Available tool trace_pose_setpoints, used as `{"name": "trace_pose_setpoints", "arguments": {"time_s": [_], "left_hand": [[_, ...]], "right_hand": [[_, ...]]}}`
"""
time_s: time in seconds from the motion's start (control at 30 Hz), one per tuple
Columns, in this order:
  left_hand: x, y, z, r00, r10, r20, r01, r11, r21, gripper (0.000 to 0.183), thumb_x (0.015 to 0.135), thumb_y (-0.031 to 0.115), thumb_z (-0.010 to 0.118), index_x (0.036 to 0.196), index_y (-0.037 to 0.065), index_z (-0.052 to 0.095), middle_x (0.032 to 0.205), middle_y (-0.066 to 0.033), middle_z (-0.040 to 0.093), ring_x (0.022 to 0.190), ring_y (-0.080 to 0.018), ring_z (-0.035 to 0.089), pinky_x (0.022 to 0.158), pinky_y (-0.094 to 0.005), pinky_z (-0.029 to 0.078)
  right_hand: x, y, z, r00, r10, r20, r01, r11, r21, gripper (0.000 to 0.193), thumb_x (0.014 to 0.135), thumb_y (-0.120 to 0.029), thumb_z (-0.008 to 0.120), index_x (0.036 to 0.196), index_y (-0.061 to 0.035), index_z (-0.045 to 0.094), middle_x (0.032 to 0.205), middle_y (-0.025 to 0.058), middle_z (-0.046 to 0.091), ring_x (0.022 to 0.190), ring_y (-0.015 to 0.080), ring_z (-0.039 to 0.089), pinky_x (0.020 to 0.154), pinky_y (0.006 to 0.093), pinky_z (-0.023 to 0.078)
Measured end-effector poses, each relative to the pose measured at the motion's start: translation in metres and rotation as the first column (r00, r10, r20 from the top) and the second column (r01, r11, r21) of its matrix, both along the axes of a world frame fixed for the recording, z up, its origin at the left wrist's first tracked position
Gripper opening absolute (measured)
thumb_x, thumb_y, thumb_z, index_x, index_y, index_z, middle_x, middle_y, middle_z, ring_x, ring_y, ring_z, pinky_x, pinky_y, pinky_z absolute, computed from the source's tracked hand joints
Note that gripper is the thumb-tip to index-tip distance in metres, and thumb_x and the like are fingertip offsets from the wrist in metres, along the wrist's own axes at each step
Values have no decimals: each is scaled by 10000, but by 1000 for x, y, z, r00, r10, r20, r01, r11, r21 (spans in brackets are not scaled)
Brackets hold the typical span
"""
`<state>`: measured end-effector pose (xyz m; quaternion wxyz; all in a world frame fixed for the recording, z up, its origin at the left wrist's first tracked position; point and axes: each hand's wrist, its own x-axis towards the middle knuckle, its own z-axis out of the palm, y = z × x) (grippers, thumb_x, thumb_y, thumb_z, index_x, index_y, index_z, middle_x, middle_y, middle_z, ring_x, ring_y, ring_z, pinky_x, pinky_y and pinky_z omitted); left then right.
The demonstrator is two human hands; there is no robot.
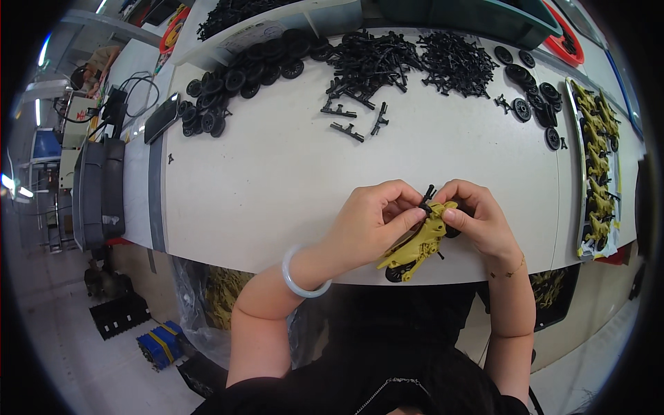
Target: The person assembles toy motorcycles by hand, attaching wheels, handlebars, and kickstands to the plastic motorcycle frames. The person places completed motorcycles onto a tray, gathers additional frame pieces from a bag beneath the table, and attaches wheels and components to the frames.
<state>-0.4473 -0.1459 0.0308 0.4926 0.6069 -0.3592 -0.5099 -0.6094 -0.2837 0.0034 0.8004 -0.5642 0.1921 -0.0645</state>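
A yellow toy motorcycle (418, 247) with black wheels is held between both hands near the table's front edge. Its rear wheel (397, 272) points toward me, and a black handlebar (429, 193) sticks up at its front. My left hand (385, 218) pinches the handlebar area with thumb and fingers. Closed around the front end beside the front wheel, my right hand (477, 214) presses its thumb on the yellow body. Fingers partly hide the front wheel and the joint at the handlebar.
Black wheels (235, 79) lie heaped at the back left, more wheels (522, 109) at the back right. Piles of small black parts (456, 62) sit between them, with several loose handlebar pieces (347, 131) in front. A tray (581, 235) of yellow motorcycles stands right; a phone (162, 117) lies left.
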Motion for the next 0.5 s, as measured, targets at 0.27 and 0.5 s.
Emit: {"name": "trace_pose_setpoints", "arguments": {"time_s": [0.27,0.5], "left_hand": [[-1,-2,2,917,84,390,-28,989,-147,68,829,50,634,841,-17,626,766,-103,668,663,-178,680,596,-270,535],[-4,-3,-5,890,148,431,-51,972,-228,59,823,42,632,838,-15,620,745,-101,659,638,-178,669,583,-268,527]], "right_hand": [[6,2,3,996,26,-90,-42,984,-175,227,890,-159,638,997,40,624,866,11,610,772,61,516,707,224,435],[6,3,8,996,28,-90,-46,976,-213,206,891,-150,623,960,44,628,839,22,597,761,71,505,699,226,428]]}}
